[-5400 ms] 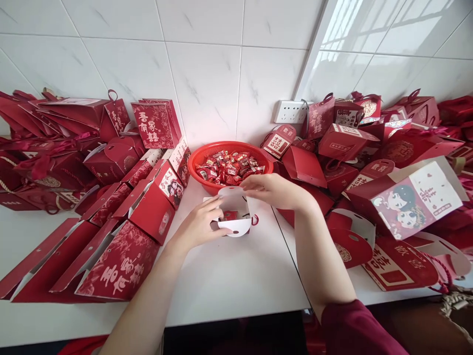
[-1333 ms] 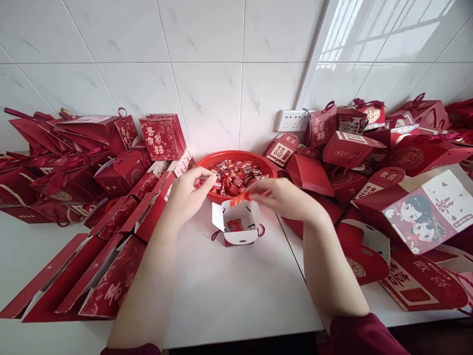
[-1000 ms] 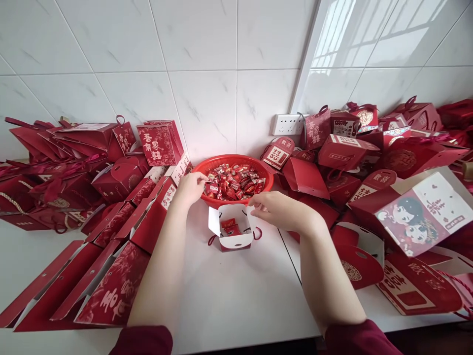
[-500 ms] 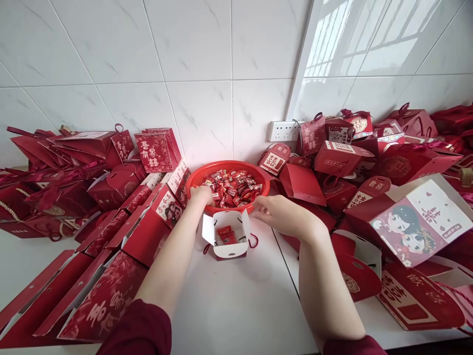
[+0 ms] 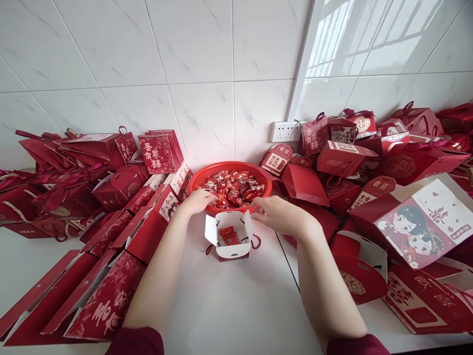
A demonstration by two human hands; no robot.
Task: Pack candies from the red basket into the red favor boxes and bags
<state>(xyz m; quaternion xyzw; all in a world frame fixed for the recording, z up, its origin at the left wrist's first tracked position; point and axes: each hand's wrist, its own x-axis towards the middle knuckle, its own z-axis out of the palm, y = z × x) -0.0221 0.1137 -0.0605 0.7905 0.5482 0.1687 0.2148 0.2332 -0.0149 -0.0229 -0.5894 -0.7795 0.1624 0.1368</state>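
A small open gift box (image 5: 232,250), white inside and dark red outside, stands on the table with a few red-wrapped candies (image 5: 229,235) in it. Behind it sits a red plastic basket (image 5: 199,177) full of small wrapped candies (image 5: 240,187). My left hand (image 5: 199,201) reaches over the basket's front left rim, fingers drawn together at the candies; what they hold, if anything, is hidden. To the right of the box, my right hand (image 5: 273,213) hangs loosely bent by the basket's rim, fingers slightly apart, with nothing visible in it.
Rows of red gift boxes (image 5: 107,296) line the left side. On the right lies a heap of red boxes (image 5: 343,158), with a larger printed box (image 5: 424,222) nearer me. A power strip (image 5: 286,131) is against the tiled wall (image 5: 199,108).
My left hand has drawn back a little from the basket, its fingers now showing at the near left edge. My right hand has barely moved. The view has shifted slightly.
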